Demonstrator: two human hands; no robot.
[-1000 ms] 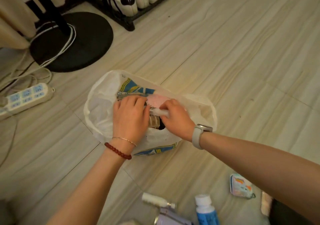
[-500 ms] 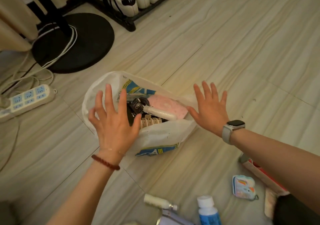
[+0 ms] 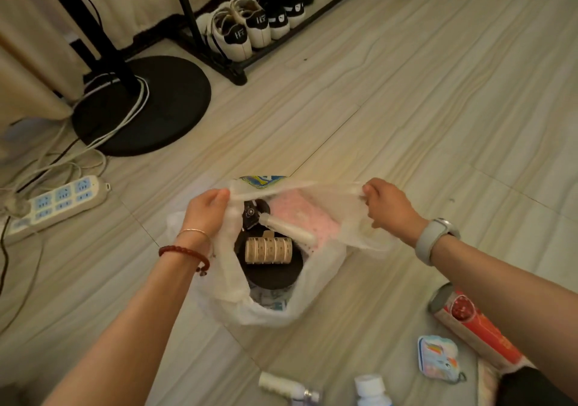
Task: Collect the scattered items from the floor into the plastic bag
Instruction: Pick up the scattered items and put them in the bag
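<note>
Plastic bag [image 3: 275, 305] rim between both hands

One head-worn camera looks forward and steeply down, close over the floor [image 3: 406, 99] before the person

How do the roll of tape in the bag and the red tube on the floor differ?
The roll of tape is pale beige and short; the red tube is red, patterned and much longer. The tape already lies inside the plastic bag, while the tube remains out on the floor under the right forearm. Both are cylinders lying on their sides.
</note>
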